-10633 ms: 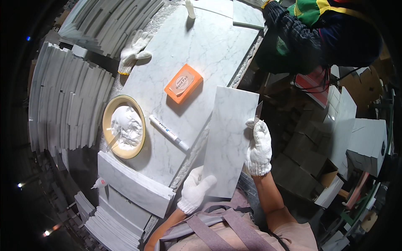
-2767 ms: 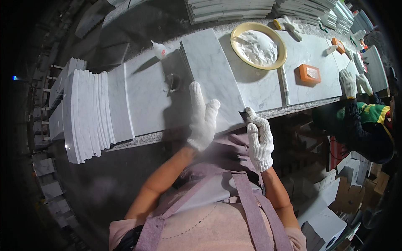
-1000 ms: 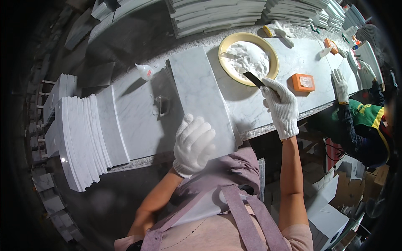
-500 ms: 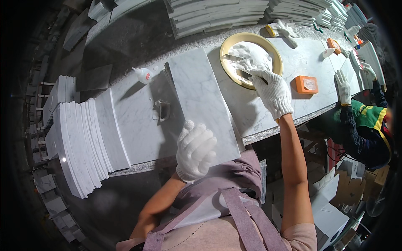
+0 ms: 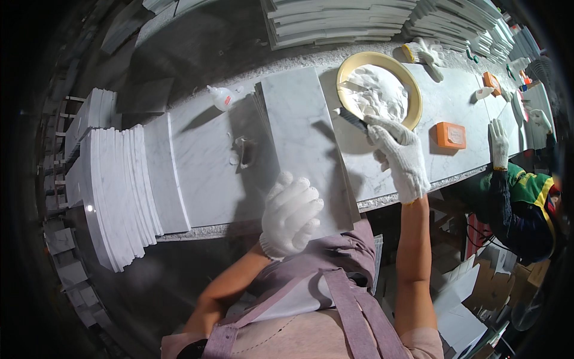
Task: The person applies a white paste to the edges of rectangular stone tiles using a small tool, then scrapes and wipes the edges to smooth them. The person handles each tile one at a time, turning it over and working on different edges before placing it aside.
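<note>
My gloved right hand (image 5: 399, 152) grips a narrow dark putty knife (image 5: 351, 118) with white stuff at its tip, just over the near left rim of a yellow bowl (image 5: 414, 84). White paste or powder (image 5: 379, 96) fills the bowl, and a flat blade (image 5: 356, 87) lies at its left side. My gloved left hand (image 5: 292, 215) is curled closed over the near end of a grey-veined marble slab (image 5: 299, 113); whatever its fingers may hold is hidden. That long slab rests on other slabs on the marble-topped bench.
Left stand several upright marble tiles (image 5: 122, 191). A white squeeze bottle (image 5: 220, 97) and a crumpled scrap (image 5: 242, 152) lie left of the slab. To the right are an orange box (image 5: 451, 136), gloves (image 5: 427, 57) and a co-worker's gloved hand (image 5: 498, 143). Stacked slabs (image 5: 341, 24) line the back.
My right hand has drawn the putty knife out of the bowl, back toward me and left past the rim. My left hand stays curled at the slab's near end. The whole view has shifted slightly.
</note>
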Tool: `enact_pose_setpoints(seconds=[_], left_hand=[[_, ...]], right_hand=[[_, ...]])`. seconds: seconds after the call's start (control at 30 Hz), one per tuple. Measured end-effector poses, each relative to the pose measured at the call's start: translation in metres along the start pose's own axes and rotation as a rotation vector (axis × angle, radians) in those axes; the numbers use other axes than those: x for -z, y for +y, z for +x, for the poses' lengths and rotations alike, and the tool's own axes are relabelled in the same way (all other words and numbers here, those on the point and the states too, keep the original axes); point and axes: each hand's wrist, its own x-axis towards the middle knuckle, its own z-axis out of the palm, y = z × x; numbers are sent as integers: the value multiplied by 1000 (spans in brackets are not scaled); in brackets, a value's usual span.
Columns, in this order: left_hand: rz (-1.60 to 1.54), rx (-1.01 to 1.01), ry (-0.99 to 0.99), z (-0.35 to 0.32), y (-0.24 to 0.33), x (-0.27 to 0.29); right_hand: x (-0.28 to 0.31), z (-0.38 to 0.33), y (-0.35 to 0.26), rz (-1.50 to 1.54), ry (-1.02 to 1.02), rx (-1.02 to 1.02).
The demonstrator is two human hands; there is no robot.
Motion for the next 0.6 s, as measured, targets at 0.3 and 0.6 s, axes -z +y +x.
enact_pose_setpoints(seconds=[0.3,0.6], left_hand=[[-38,-18,26,12,-3,-1],[-68,-38,90,14,-4,-2]], right_hand=[[-52,-4,8,-72,32,171],[-58,-6,20,-497,215,781]])
